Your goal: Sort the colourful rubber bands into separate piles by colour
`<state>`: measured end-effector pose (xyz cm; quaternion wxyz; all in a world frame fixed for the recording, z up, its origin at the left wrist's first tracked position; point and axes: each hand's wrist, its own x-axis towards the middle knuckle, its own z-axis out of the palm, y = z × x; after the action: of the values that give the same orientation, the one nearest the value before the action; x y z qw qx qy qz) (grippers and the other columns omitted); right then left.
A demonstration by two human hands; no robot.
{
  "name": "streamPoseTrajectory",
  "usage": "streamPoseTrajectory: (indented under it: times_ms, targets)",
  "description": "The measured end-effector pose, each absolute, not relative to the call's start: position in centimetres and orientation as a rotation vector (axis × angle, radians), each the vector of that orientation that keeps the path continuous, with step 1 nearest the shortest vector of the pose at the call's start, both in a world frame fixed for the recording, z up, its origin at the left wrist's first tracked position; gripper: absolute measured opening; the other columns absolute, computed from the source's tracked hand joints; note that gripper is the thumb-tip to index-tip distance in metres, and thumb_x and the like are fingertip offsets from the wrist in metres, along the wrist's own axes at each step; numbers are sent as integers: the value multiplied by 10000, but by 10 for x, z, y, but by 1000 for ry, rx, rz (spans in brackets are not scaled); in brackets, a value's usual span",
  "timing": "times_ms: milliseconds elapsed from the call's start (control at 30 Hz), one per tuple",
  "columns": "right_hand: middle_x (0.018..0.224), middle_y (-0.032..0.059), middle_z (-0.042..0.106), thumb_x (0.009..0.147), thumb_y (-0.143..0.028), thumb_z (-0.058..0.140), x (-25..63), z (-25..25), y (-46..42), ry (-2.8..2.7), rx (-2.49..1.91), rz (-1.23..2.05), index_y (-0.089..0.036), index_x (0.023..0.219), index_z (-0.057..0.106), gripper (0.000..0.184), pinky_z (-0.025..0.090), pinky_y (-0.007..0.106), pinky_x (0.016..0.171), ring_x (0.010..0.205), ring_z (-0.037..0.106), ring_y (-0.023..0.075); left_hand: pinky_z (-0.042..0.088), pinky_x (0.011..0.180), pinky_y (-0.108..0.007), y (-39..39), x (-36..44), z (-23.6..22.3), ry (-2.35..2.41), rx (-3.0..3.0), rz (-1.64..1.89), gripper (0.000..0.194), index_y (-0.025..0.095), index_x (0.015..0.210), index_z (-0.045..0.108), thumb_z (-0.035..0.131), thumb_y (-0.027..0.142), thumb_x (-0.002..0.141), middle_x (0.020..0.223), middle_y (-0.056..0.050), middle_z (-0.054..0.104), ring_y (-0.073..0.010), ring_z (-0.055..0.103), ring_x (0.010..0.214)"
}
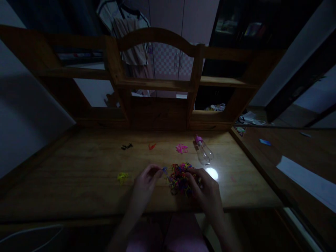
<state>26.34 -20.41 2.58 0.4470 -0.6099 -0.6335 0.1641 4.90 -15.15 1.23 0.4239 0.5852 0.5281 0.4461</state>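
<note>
A tangled heap of small multicoloured rubber bands [180,178] lies on the wooden desk. At its left edge my left hand [147,176] pinches a blue rubber band [164,169] between thumb and fingertips. My right hand [206,183] is at the heap's right side, fingers curled and pressed into the bands; which ones it grips is hard to see. Around the heap are smaller groups sorted by colour: yellow bands [122,177] to the left, black bands [126,146] and a few orange-red bands [152,146] farther back, and pink bands [181,149] behind it.
A clear bulb-shaped bottle [204,153] with a pink cap lies on its side behind my right hand. A wooden shelf unit [157,84] borders the desk's far edge. On the right, a side surface holds a white paper strip [307,180] and a blue card [265,142].
</note>
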Motion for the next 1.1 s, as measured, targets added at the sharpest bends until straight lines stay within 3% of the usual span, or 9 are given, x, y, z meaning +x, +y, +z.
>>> streamPoseTrajectory:
  times_ms: [167, 367, 767, 1100]
  targets:
    - [888, 19, 649, 948, -270, 537, 277, 21, -208, -1527, -1548, 400, -227, 986, 664, 140, 444, 261, 652, 730, 590, 164, 492, 850, -377, -144, -40, -6, 1854, 1650, 1039, 297, 234, 920, 624, 555, 508, 829, 945, -37, 694, -253, 651, 911]
    - [895, 15, 649, 945, -278, 535, 287, 17, -205, -1508, -1595, 393, -228, 975, 657, 135, 446, 255, 647, 739, 594, 161, 506, 801, -369, -145, -102, -23, 2044, 1696, 879, 285, 259, 921, 620, 530, 514, 829, 955, -24, 695, -261, 655, 904]
    - [870, 36, 646, 953, -294, 515, 287, 20, -210, -1518, -1598, 392, -212, 985, 661, 170, 444, 256, 603, 713, 589, 168, 456, 878, -388, -147, -13, -25, 1555, 2058, 788, 202, 233, 869, 611, 472, 372, 916, 952, -48, 654, -244, 590, 954]
    - [872, 39, 643, 941, -287, 529, 300, 19, -217, -1480, -1634, 408, -207, 1014, 668, 176, 445, 240, 547, 691, 588, 158, 444, 856, -350, -153, -15, -4, 1623, 2024, 894, 191, 228, 866, 613, 542, 403, 898, 934, -36, 640, -229, 593, 925]
